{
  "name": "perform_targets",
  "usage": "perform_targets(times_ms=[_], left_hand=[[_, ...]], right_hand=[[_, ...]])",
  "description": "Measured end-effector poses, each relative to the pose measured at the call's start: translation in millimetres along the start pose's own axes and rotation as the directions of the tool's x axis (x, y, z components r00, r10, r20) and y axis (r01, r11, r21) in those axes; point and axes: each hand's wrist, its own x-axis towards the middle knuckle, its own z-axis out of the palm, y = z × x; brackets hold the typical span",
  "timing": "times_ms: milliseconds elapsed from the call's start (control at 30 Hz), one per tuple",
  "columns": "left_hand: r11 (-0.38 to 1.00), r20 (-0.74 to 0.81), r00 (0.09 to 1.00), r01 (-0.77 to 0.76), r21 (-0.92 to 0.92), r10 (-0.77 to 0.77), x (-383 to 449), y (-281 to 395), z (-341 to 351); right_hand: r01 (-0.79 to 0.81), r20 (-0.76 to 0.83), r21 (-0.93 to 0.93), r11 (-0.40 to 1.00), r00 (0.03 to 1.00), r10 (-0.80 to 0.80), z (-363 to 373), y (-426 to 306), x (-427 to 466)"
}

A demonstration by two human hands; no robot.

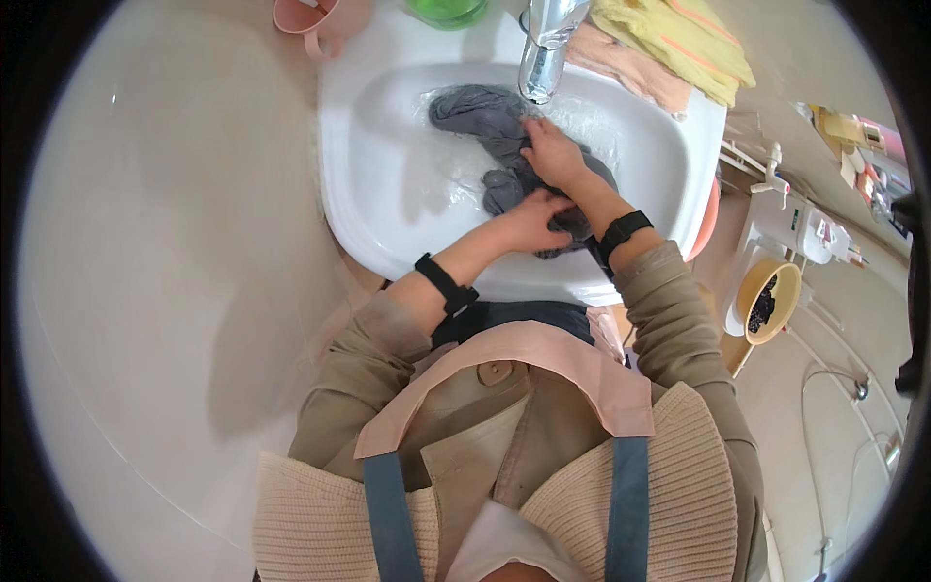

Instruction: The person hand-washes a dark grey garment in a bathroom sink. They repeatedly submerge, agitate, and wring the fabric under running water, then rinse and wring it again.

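Observation:
A wet dark grey cloth (476, 113) lies bunched in a white washbasin (364, 218), with shallow water around it. My right hand (554, 153) rests on the cloth's middle below the chrome faucet (542, 65), its fingers bent over the fabric; whether they pinch it cannot be told. Nearer the basin's front edge, my left hand (538, 222) touches the lower part of the cloth, thumb and fingers apart. Part of the cloth is hidden under both hands and my right forearm.
A pink cup (342, 18) and a green container (447, 9) stand behind the basin. Yellow (698, 44) and peach cloths (625, 65) lie on its back right rim. A yellow basin (789, 298) holding something dark is at the right, below a wall tap (772, 178).

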Motion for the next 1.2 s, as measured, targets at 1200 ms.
perform_targets(times_ms=[1200], left_hand=[[0.35, -0.126, 0.377, 0.614, -0.707, -0.918, 7.0, -36.1, -61.1]], right_hand=[[-0.036, 0.07, 0.985, -0.171, 0.978, 0.197, -122.1, -36.8, -59.9]])
